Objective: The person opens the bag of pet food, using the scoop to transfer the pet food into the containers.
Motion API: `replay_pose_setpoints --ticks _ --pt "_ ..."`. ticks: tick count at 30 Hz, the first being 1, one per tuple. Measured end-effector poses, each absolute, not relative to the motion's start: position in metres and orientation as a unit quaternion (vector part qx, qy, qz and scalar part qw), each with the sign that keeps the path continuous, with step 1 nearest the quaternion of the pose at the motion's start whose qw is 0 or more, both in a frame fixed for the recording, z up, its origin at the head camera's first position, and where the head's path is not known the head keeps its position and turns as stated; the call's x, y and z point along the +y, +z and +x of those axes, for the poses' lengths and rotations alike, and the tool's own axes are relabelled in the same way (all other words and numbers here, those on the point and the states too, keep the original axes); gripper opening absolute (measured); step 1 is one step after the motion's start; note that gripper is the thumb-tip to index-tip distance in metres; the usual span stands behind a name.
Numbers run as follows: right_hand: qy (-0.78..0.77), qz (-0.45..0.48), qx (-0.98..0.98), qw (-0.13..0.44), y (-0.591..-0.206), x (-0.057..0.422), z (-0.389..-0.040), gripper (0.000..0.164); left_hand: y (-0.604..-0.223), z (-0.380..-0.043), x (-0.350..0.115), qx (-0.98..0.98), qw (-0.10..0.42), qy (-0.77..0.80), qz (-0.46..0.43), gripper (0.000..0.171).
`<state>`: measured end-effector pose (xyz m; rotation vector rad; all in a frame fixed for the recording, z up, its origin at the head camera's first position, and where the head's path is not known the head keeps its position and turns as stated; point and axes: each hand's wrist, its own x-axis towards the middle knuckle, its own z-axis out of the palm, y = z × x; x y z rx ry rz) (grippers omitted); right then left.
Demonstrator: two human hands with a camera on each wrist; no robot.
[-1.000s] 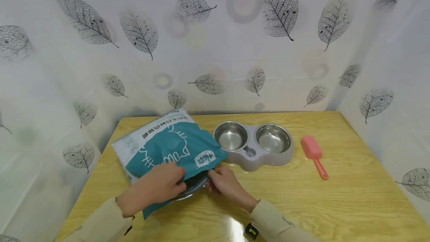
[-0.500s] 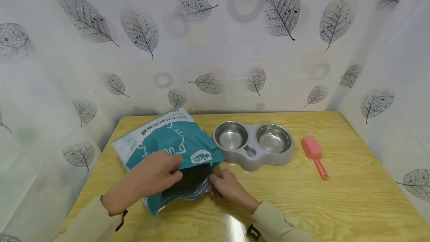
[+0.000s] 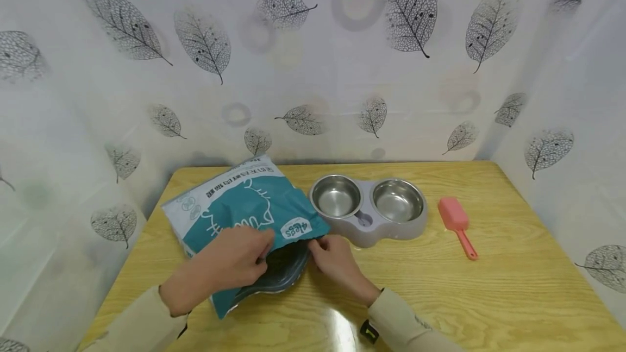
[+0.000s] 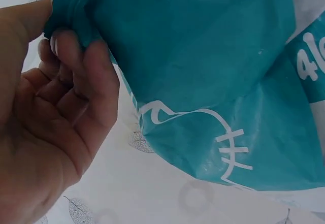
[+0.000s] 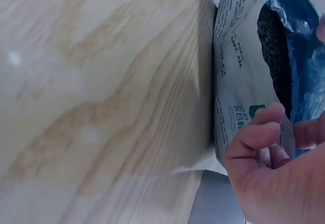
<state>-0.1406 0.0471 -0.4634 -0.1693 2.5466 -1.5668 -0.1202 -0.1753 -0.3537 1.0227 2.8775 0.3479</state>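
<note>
A teal and white pet food bag (image 3: pixel 281 197) with a cat outline lies at the table's left, its mouth gaping towards me. My left hand (image 3: pixel 227 262) pinches the upper lip of the mouth; in the left wrist view, that hand's fingers (image 4: pixel 99 76) curl at the teal edge. At the mouth's right corner, my right hand (image 3: pixel 337 265) grips the bag's rim between thumb and fingers, which also shows in the right wrist view. Dark pellets (image 5: pixel 274 51) are visible inside, against the shiny lining (image 5: pixel 304 46).
Just right of the bag stands a grey double pet bowl holder (image 3: pixel 364 235) with two steel bowls. A pink scoop (image 3: pixel 455 219) lies further right on the wooden table (image 3: pixel 518 287). Behind hangs a white curtain (image 3: pixel 323 69) printed with leaves.
The bag's mouth spread wide as my left hand lifted its upper lip, then narrowed a little as that hand came back right. My right hand shifted slightly up along the rim.
</note>
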Motion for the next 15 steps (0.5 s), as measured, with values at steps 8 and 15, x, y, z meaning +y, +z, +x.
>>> replay_pose_setpoints --ticks 8,15 --pt "-0.469 -0.089 0.878 0.035 -0.464 0.051 -0.145 0.036 -0.349 -0.125 -0.177 0.932 0.064 0.130 0.333 0.035" --pt "-0.427 -0.141 0.893 0.000 -0.464 0.053 -0.146 0.033 -0.344 -0.136 -0.192 0.941 0.038 0.159 0.298 0.029"
